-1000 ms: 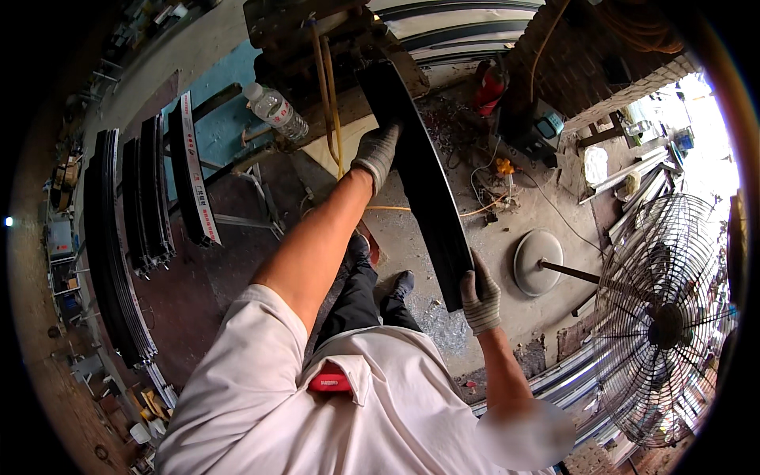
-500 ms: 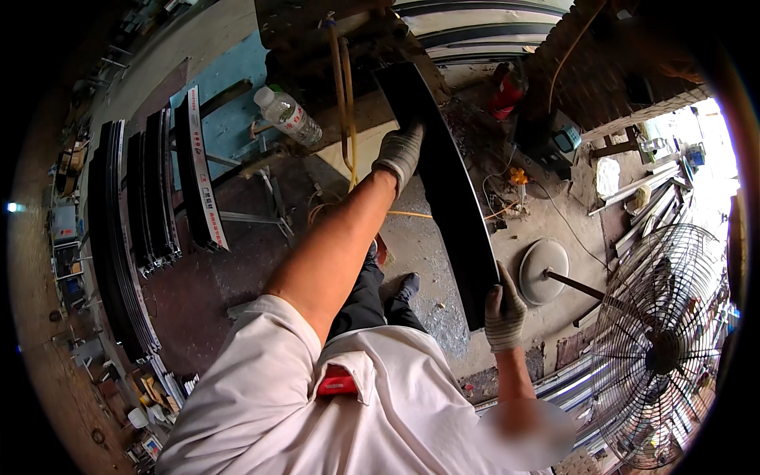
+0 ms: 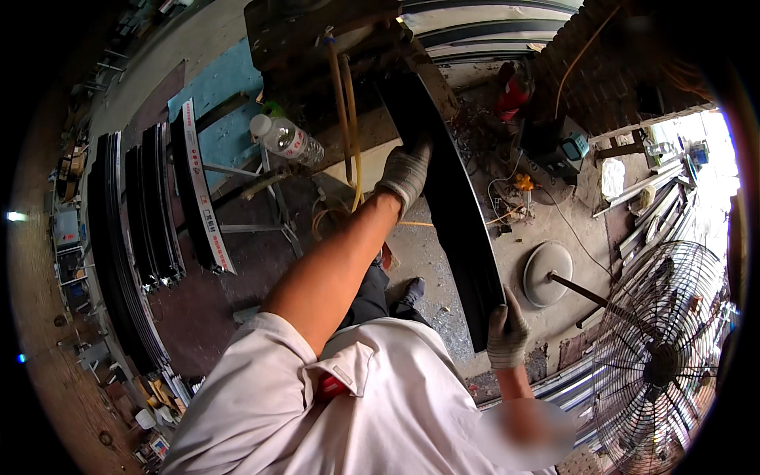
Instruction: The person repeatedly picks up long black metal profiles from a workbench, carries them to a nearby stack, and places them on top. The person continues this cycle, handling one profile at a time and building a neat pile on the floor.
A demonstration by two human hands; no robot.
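A long, flat black profile bar [image 3: 463, 226] slants across the middle, from the dark machine bench [image 3: 372, 131] at the back to the near right. My left hand [image 3: 405, 174], in a pale ribbed work glove, is closed on its left edge about a third of the way along. At the near end, my right hand [image 3: 507, 332], gloved the same way, grips the right edge with the thumb lying against the bar. The fingers of both hands are partly hidden. The bar's far end rests on or just above the dark bench; I cannot tell which.
Stacked dark profiles [image 3: 154, 210] lie at the left, one with a printed strip. A plastic bottle [image 3: 289, 141] stands near yellow hoses [image 3: 348, 119]. To the right are a large wire-cage fan [image 3: 661, 360], its round base [image 3: 548, 274], a dark box [image 3: 552, 146] and loose cables.
My view has tilted a little. Both hands and the black profile bar have come slightly nearer to me, with the grip unchanged.
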